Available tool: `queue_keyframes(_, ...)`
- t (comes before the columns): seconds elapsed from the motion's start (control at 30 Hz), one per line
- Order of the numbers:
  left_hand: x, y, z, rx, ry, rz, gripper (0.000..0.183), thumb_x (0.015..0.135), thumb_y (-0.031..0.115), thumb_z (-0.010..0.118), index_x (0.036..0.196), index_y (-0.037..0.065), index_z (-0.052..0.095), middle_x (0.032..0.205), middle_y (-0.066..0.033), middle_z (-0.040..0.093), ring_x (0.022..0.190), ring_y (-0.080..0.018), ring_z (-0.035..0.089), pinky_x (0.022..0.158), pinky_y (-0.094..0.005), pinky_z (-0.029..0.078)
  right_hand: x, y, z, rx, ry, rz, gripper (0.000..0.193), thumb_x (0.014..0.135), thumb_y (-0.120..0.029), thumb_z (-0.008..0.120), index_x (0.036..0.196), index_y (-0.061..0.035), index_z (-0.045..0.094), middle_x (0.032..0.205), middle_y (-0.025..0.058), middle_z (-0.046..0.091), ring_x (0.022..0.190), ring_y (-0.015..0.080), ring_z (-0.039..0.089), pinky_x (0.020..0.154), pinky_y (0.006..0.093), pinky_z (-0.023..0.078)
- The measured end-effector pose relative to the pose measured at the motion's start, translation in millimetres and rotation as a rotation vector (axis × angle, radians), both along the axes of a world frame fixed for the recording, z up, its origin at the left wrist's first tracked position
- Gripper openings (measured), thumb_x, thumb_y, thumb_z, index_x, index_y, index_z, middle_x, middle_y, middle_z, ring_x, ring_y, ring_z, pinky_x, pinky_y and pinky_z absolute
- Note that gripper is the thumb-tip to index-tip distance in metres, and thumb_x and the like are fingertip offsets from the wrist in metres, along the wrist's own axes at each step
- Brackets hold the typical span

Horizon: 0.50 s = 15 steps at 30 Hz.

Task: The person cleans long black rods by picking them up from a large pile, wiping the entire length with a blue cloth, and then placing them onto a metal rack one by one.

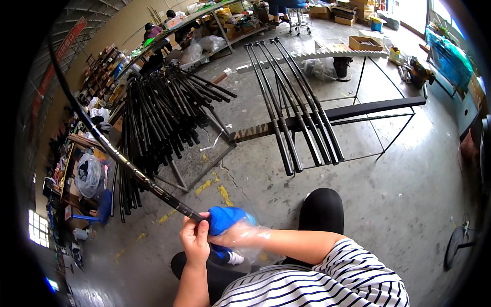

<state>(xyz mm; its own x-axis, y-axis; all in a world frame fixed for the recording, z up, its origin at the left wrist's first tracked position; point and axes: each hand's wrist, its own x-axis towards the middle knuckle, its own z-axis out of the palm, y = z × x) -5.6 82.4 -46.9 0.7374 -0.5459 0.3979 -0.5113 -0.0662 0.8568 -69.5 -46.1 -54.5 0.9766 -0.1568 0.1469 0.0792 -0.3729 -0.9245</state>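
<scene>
A long black fishing rod [134, 173] with light markings slants from the upper left down to my hands. My left hand [196, 239] is closed around its near end, thumb along the side. Right beside it, my right hand [232, 234] wears a clear plastic covering that reaches past the wrist. It grips a blue cloth [223, 218], which is bunched against the rod's end. The fingers of the right hand are mostly hidden by the cloth and plastic.
Many black rods [153, 110] lie bundled on a metal stand at left. Several more rods [302, 112] rest across a padded rack [378, 107] ahead. Cluttered shelves [76, 174] line the left side. People sit by a long bench [186, 25] at the back.
</scene>
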Motion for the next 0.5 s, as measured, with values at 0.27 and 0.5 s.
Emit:
queue_keyframes(0.27, 4, -60, -6, 0.142, 0.041, -0.099, 0.018, 0.081, 0.017, 0.065, 0.082, 0.000, 0.058, 0.081, -0.0014, 0.052, 0.073, -0.0094, 0.049, 0.061, -0.0231, 0.040, 9, -34, -58, 0.213, -0.047, 0.069, 0.032, 0.070, -0.028, 0.067, 0.084, -0.0034, 0.053, 0.073, 0.0173, 0.055, 0.066, 0.0321, 0.057, 0.057, 0.0399, 0.045)
queue_keyframes(0.5, 38, -131, 26, 0.206, 0.053, 0.048, 0.023, 0.091, 0.022, 0.048, 0.077, 0.004, 0.051, 0.056, -0.0029, 0.054, 0.048, -0.0078, 0.049, 0.046, -0.0220, 0.038, -1, -61, -58, -0.037, 0.467, 0.317, 0.035, 0.074, -0.036, 0.058, 0.089, -0.0047, 0.059, 0.084, 0.0215, 0.061, 0.079, 0.0336, 0.061, 0.070, 0.0404, 0.047)
